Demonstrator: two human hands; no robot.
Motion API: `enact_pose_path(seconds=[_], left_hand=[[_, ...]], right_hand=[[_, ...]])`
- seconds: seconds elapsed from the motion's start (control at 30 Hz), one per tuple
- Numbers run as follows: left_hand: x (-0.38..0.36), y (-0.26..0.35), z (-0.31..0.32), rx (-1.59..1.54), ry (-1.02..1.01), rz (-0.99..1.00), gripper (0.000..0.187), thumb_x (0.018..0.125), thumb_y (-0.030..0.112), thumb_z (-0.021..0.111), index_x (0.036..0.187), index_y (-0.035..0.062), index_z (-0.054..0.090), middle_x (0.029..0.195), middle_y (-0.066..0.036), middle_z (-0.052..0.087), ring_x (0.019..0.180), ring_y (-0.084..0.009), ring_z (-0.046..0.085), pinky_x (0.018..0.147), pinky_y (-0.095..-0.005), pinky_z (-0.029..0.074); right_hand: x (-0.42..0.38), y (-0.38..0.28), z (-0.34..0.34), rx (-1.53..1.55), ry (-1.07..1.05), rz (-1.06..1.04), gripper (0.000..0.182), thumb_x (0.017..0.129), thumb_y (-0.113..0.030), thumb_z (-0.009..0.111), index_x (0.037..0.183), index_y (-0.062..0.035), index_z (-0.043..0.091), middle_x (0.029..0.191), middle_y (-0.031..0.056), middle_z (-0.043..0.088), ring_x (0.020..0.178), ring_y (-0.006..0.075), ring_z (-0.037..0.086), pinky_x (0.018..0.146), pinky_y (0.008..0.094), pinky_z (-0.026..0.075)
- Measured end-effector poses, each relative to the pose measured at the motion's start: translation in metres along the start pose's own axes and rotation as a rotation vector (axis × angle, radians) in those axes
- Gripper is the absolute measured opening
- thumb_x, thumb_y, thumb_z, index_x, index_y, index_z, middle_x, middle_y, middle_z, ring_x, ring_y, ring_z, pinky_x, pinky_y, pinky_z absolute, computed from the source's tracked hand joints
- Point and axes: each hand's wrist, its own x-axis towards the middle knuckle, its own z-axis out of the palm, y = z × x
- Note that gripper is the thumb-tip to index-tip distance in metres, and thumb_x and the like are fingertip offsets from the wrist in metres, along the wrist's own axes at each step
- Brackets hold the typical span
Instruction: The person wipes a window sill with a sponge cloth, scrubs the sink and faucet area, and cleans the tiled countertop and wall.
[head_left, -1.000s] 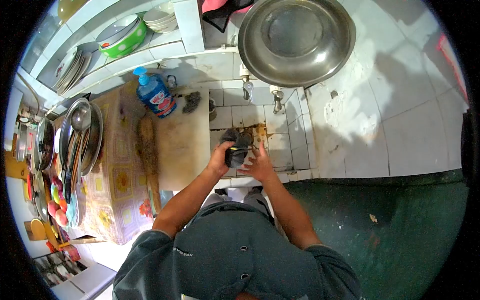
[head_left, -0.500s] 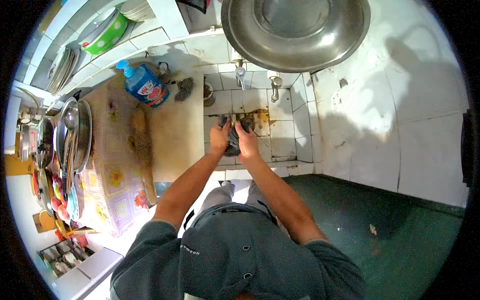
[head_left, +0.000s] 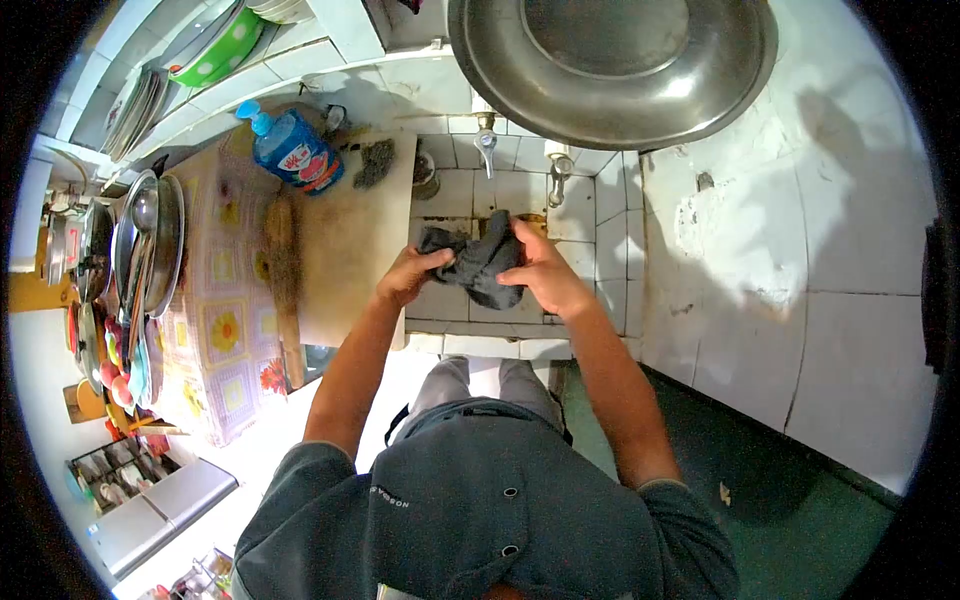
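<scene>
A dark grey cloth (head_left: 490, 262), bunched and crumpled, hangs between my two hands over the tiled sink (head_left: 445, 200). My left hand (head_left: 408, 272) pinches its left end, thumb on top. On the other side, my right hand (head_left: 545, 268) grips the cloth with the thumb in front and fingers partly behind it. Two taps, a left one (head_left: 485, 145) and a right one (head_left: 558, 175), stick out of the wall beyond the hands. Part of the sink floor, with a brown stain, is hidden by the cloth.
Left of the sink is a board-like counter (head_left: 345, 250) with a blue pump bottle (head_left: 298, 150) and a dark scouring pad (head_left: 374, 163). A large metal basin (head_left: 690, 90) juts out above the taps. Stacked pans (head_left: 165, 250) stand at far left. A small container (head_left: 425, 178) sits in the sink corner.
My hands have moved apart and the cloth, earlier squeezed tight between them, is now looser and wider. The hands appear raised nearer to the camera.
</scene>
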Motion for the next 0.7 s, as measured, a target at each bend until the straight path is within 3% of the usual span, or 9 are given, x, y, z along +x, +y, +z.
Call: enact_pose_path(seconds=[0.07, 0.17, 0.37, 0.47, 0.53, 0.57, 0.63, 0.67, 0.7], left_hand=[[0.002, 0.0, 0.003, 0.149, -0.056, -0.011, 0.085, 0.071, 0.03, 0.082, 0.137, 0.0007, 0.037, 0.13, -0.013, 0.05, 0.119, -0.0258, 0.048, 0.101, -0.0458, 0.037], [-0.001, -0.003, 0.019, 0.228, -0.129, 0.228, 0.077, 0.069, 0.029, 0.084, 0.133, 0.0046, 0.047, 0.119, -0.009, 0.058, 0.113, -0.0223, 0.051, 0.101, -0.0376, 0.038], [0.002, -0.016, 0.029, 0.188, -0.327, 0.146, 0.049, 0.084, 0.032, 0.072, 0.124, 0.0079, 0.055, 0.118, -0.004, 0.06, 0.105, -0.0184, 0.059, 0.094, -0.0376, 0.047], [0.003, -0.019, 0.037, 0.194, -0.122, 0.035, 0.034, 0.088, 0.027, 0.068, 0.115, 0.008, 0.06, 0.109, -0.003, 0.064, 0.101, -0.0167, 0.059, 0.094, -0.0368, 0.047], [0.0, -0.013, 0.045, -0.156, 0.07, 0.114, 0.023, 0.089, 0.024, 0.066, 0.106, 0.0086, 0.063, 0.098, -0.002, 0.066, 0.094, -0.0144, 0.061, 0.088, -0.0357, 0.048], [0.001, -0.014, 0.047, -0.157, 0.069, 0.11, 0.023, 0.089, 0.024, 0.066, 0.106, 0.0086, 0.063, 0.098, -0.002, 0.066, 0.094, -0.0144, 0.061, 0.088, -0.0357, 0.048], [0.005, -0.014, 0.048, -0.117, 0.219, 0.191, 0.016, 0.089, 0.022, 0.066, 0.097, 0.0092, 0.066, 0.08, 0.002, 0.062, 0.072, -0.0093, 0.055, 0.067, -0.0268, 0.046], [0.005, -0.014, 0.048, -0.116, 0.221, 0.188, 0.016, 0.089, 0.022, 0.066, 0.097, 0.0092, 0.066, 0.08, 0.002, 0.062, 0.072, -0.0093, 0.055, 0.067, -0.0268, 0.046], [0.004, -0.012, 0.049, 0.119, 0.276, 0.255, 0.016, 0.09, 0.022, 0.065, 0.092, 0.0065, 0.065, 0.076, 0.002, 0.06, 0.068, -0.0083, 0.051, 0.063, -0.0254, 0.043]], right_hand=[[-0.002, 0.0, 0.004, -0.055, 0.022, 0.01, 0.081, 0.069, 0.015, 0.06, 0.143, 0.0, 0.031, 0.129, 0.011, 0.051, 0.113, 0.0203, 0.051, 0.094, 0.0298, 0.043], [0.001, -0.001, 0.003, -0.152, 0.02, 0.007, 0.084, 0.071, 0.017, 0.059, 0.147, 0.0012, 0.025, 0.132, 0.0145, 0.049, 0.116, 0.0224, 0.051, 0.094, 0.0297, 0.043], [0.008, 0.001, -0.007, -0.165, 0.071, -0.05, 0.088, 0.065, 0.011, 0.068, 0.144, 0.0012, 0.03, 0.122, 0.0157, 0.056, 0.103, 0.0216, 0.059, 0.09, 0.0311, 0.047], [0.004, -0.002, -0.009, -0.207, 0.174, -0.081, 0.081, 0.067, 0.004, 0.072, 0.14, 0.002, 0.037, 0.123, 0.0164, 0.056, 0.108, 0.0224, 0.058, 0.093, 0.0313, 0.046], [0.005, 0.012, -0.026, -0.372, 0.257, -0.112, 0.079, 0.068, 0.003, 0.074, 0.139, 0.0017, 0.039, 0.124, 0.0163, 0.057, 0.109, 0.0228, 0.058, 0.094, 0.0316, 0.046], [0.004, 0.023, -0.037, -0.536, 0.336, -0.137, 0.077, 0.068, 0.002, 0.075, 0.138, 0.0013, 0.041, 0.124, 0.0162, 0.057, 0.11, 0.0232, 0.058, 0.094, 0.0319, 0.045], [0.001, 0.043, -0.05, -0.418, 0.408, -0.103, 0.073, 0.069, 0.001, 0.076, 0.135, -0.0003, 0.046, 0.124, 0.0154, 0.058, 0.111, 0.024, 0.058, 0.096, 0.0319, 0.045], [-0.001, 0.052, -0.056, -0.496, 0.45, -0.101, 0.072, 0.069, 0.001, 0.076, 0.135, -0.0011, 0.047, 0.124, 0.0151, 0.059, 0.112, 0.0237, 0.058, 0.095, 0.0318, 0.045], [-0.003, 0.051, -0.053, -0.574, 0.49, -0.099, 0.071, 0.069, 0.001, 0.076, 0.134, -0.0019, 0.048, 0.124, 0.0147, 0.059, 0.112, 0.0234, 0.057, 0.094, 0.0317, 0.045]])
